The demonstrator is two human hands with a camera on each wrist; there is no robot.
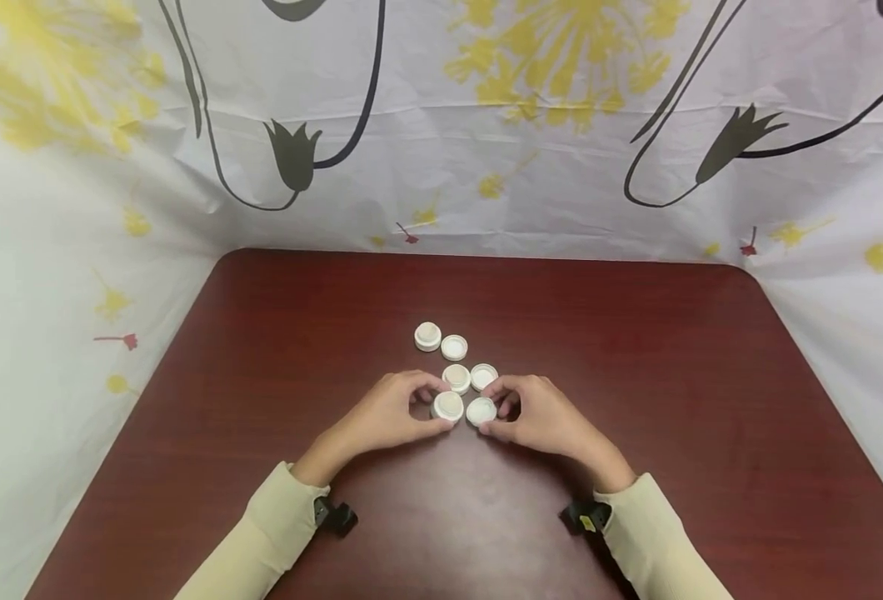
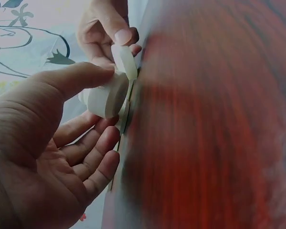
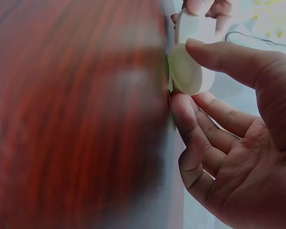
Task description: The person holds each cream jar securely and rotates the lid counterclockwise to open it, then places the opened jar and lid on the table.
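My left hand (image 1: 396,410) pinches a small round white jar (image 1: 447,407) between thumb and index finger, its pale filling facing up. Close beside it, my right hand (image 1: 537,415) pinches a white lid (image 1: 481,411) by its edge, with the inner side upward. In the left wrist view the jar (image 2: 106,98) shows its thick side, and the lid (image 2: 125,62) is tilted just beyond it. The lid's smooth outer face (image 3: 186,70) shows in the right wrist view. Right behind the hands lie another open jar (image 1: 456,377) and its upturned lid (image 1: 484,376).
Farther back on the dark red wooden table (image 1: 599,333) stand a third open jar (image 1: 427,336) and a lid (image 1: 454,347). A white cloth (image 1: 411,183) printed with flowers hangs behind the table and at its sides.
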